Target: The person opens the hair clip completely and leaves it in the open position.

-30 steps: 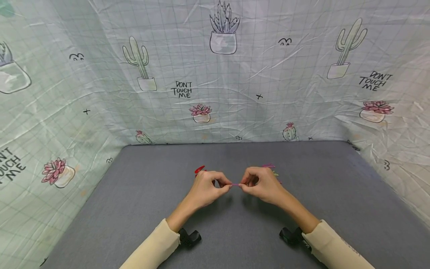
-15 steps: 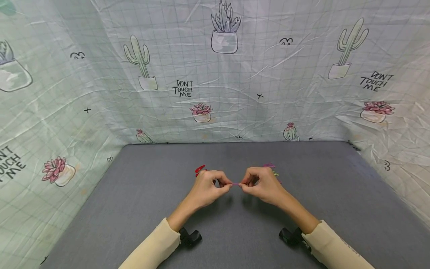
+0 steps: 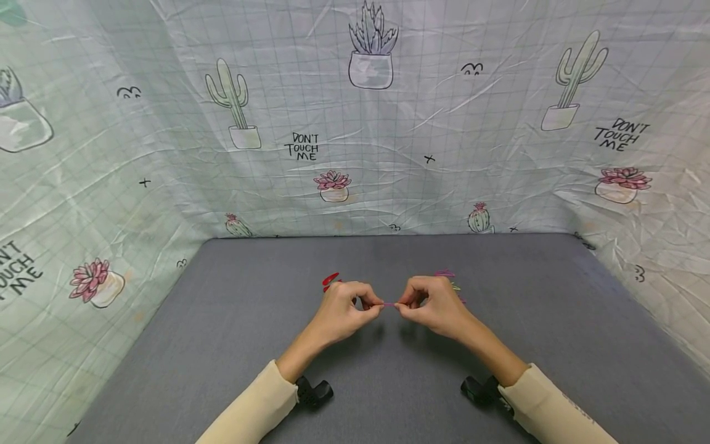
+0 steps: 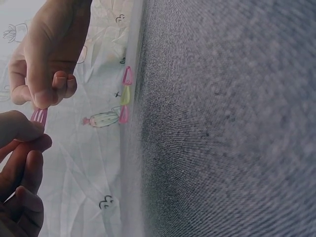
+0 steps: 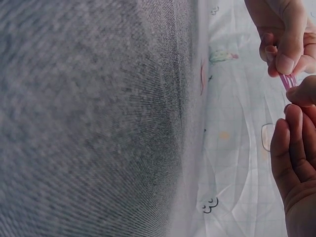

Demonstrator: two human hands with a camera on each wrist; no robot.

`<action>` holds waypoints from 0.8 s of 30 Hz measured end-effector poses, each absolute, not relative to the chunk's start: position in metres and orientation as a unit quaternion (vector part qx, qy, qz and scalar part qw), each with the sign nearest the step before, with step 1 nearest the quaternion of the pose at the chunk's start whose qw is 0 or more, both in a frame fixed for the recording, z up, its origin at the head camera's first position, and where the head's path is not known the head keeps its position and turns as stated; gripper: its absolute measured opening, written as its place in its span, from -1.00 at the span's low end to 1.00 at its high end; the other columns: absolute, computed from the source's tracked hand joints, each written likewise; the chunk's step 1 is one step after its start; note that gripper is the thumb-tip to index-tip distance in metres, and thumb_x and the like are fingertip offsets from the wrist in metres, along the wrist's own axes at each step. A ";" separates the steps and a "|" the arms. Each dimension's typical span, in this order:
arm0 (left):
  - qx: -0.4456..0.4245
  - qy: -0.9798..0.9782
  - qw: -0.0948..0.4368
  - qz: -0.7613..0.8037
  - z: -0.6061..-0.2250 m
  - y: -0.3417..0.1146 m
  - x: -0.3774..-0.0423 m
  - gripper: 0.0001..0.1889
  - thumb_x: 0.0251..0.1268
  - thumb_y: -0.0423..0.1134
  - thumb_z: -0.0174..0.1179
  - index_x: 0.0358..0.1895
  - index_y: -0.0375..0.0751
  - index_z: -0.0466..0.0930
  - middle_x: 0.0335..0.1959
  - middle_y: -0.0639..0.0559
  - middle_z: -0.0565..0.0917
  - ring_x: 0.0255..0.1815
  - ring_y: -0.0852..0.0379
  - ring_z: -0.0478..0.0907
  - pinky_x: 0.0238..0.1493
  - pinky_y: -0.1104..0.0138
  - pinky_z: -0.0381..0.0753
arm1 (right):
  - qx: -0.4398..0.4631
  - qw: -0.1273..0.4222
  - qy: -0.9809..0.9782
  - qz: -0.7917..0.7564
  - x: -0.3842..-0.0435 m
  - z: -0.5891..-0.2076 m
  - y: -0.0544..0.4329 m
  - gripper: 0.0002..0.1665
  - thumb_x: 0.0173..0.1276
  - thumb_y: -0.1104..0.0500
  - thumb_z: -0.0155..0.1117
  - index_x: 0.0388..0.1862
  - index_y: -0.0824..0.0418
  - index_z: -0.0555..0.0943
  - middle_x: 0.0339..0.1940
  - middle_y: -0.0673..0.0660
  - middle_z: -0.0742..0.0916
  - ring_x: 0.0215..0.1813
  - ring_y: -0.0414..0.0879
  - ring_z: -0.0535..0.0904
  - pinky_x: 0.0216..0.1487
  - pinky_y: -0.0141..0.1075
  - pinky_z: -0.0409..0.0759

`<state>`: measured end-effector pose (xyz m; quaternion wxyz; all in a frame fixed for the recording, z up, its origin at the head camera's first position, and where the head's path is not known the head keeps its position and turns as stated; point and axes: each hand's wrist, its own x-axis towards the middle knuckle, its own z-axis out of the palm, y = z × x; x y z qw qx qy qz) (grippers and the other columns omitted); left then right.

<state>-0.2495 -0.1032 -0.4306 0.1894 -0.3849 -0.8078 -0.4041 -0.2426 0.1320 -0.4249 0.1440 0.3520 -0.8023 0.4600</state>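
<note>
A pink snap hair clip (image 3: 389, 304) is stretched level between both hands above the table, its slotted body visible in the left wrist view (image 4: 39, 118). My left hand (image 3: 345, 308) pinches one end between thumb and index finger. At the other end, my right hand (image 3: 435, 303) pinches it the same way. Fingertips cover both ends of the clip, so whether it is snapped cannot be told. Behind the left hand lies a red hair clip (image 3: 330, 279), partly hidden. Beyond the right hand are a pink clip (image 4: 128, 75), a yellow-green clip (image 4: 125, 95) and another pink clip (image 4: 124, 114).
The grey table (image 3: 233, 345) spreads under both forearms. A printed cloth (image 3: 388, 142) with cactus drawings hangs along its back and sides. Black wrist cameras are strapped below each sleeve, close over the table.
</note>
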 end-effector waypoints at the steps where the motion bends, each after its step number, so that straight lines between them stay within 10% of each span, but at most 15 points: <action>1: -0.385 -0.807 0.190 -0.405 -0.431 -0.103 -0.249 -0.90 0.15 -0.39 0.42 -0.44 -0.09 0.80 -0.52 0.15 0.74 -0.49 0.45 0.54 -0.48 0.54 0.39 | 0.352 0.144 -0.802 0.460 -0.243 -0.425 0.132 -0.67 0.13 0.46 0.50 -0.50 0.02 0.69 -0.51 -0.05 0.73 -0.50 -0.33 0.59 -0.47 -0.34 0.63; 24: -0.373 -0.815 0.187 -0.401 -0.432 -0.101 -0.244 -0.87 0.16 -0.39 0.40 -0.44 -0.03 0.81 -0.51 0.17 0.74 -0.49 0.41 0.55 -0.47 0.55 0.39 | 0.356 0.161 -0.797 0.459 -0.241 -0.431 0.134 -0.69 0.13 0.47 0.51 -0.54 0.07 0.69 -0.50 0.02 0.76 -0.49 -0.29 0.63 -0.48 -0.33 0.63</action>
